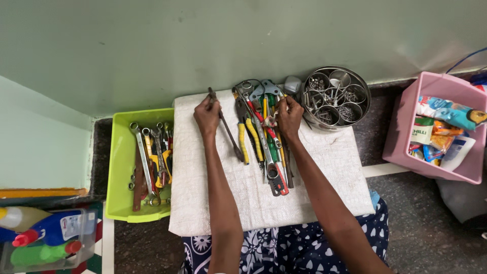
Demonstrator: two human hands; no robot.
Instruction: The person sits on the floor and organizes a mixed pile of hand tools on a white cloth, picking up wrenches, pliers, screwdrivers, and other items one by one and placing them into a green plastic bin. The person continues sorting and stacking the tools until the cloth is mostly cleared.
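Resting nearest the camera: a lap in dark blue floral fabric [284, 251], with a white towel [324, 177] spreading over it and reaching toward the green wall. Reaching forward over the towel, both forearms. Gripping the upper end of a dark metal hand tool [227, 129], the left hand [207, 117], fingers closed around it, the tool slanting down and to the right across the towel. Pinching into the top of a pile of pliers and screwdrivers [264, 139], the right hand [289, 117], fingers curled on the handles there; cannot tell exactly which tool. Lying just right of the dark tool, that pile, yellow, red and green handles pointing toward the lap. Sitting at the towel's far right corner, a round steel tin [336, 96] with small cups of screws. Standing left of the towel, a lime-green tray [119, 167] holding spanners [147, 162]. Waiting at far right, a pink basket [406, 137] of packets; at bottom left, a clear bin with bottles [45, 236].
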